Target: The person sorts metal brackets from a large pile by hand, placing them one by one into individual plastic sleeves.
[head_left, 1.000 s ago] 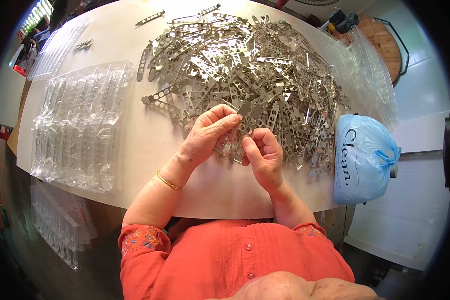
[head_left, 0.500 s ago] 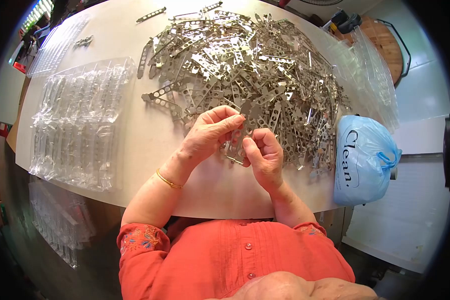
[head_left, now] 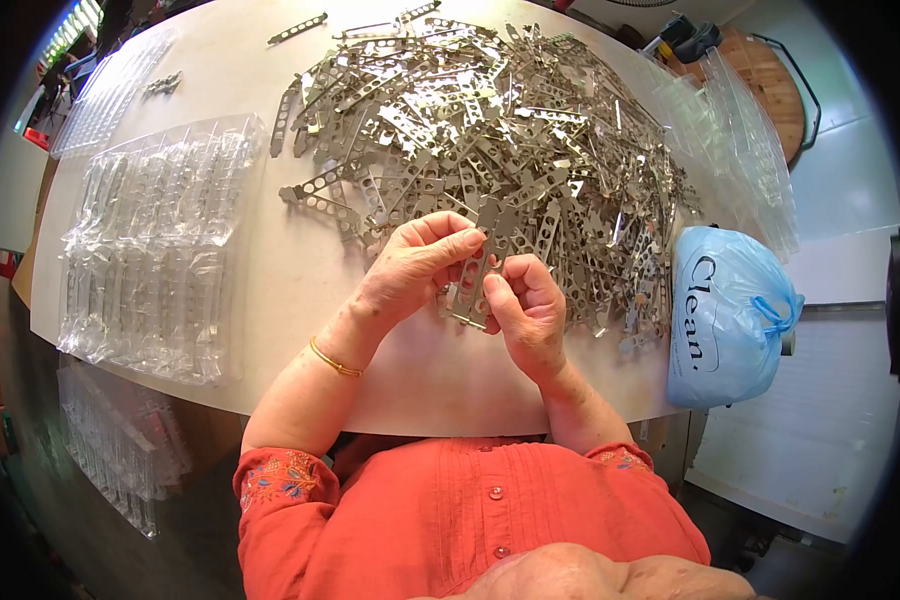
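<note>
Between my two hands is a flat metal strip with round holes (head_left: pixel 467 285), held near the front of the heap. My left hand (head_left: pixel 420 260) pinches its upper part between thumb and forefinger. Lower down on the other side, my right hand (head_left: pixel 530 310) grips it with the thumb pressed on it and the fingers curled. A large heap of similar perforated metal strips (head_left: pixel 470 120) spreads over the table just beyond my hands. Part of the held strip is hidden behind my fingers.
Clear plastic trays (head_left: pixel 150 250) lie on the table (head_left: pixel 300 395) at left, with more clear trays (head_left: pixel 120 445) below its edge. A tied blue plastic bag (head_left: pixel 720 320) stands at the right edge. Clear plastic sheets (head_left: pixel 745 160) lie behind it. A wooden round stool top (head_left: pixel 760 95) is farther back.
Both hands stay in nearly the same place with the metal strip between them. The strip is tilted very slightly differently; the view has shifted a little.
</note>
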### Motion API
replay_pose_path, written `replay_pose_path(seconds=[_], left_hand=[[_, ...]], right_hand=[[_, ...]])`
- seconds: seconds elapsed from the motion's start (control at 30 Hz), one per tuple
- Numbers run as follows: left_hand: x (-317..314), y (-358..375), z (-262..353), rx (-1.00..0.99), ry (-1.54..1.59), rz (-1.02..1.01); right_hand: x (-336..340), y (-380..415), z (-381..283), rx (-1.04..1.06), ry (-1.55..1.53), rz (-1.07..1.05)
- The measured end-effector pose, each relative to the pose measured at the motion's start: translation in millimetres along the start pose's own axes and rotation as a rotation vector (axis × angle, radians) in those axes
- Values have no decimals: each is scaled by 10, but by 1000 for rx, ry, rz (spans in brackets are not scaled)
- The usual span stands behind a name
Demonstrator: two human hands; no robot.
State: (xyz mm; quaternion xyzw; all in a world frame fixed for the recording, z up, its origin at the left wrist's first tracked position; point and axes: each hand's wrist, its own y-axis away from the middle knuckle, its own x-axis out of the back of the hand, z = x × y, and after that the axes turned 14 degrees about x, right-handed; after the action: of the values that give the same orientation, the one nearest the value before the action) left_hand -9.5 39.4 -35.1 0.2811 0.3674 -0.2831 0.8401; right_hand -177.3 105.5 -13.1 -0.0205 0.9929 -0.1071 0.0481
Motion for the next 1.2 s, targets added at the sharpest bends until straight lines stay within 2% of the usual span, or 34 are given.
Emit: replay_pose_path(seconds=[1.2], left_hand=[[71, -19, -8, 25, -37, 0]], right_hand=[[16, -11, 38, -15, 0, -5]])
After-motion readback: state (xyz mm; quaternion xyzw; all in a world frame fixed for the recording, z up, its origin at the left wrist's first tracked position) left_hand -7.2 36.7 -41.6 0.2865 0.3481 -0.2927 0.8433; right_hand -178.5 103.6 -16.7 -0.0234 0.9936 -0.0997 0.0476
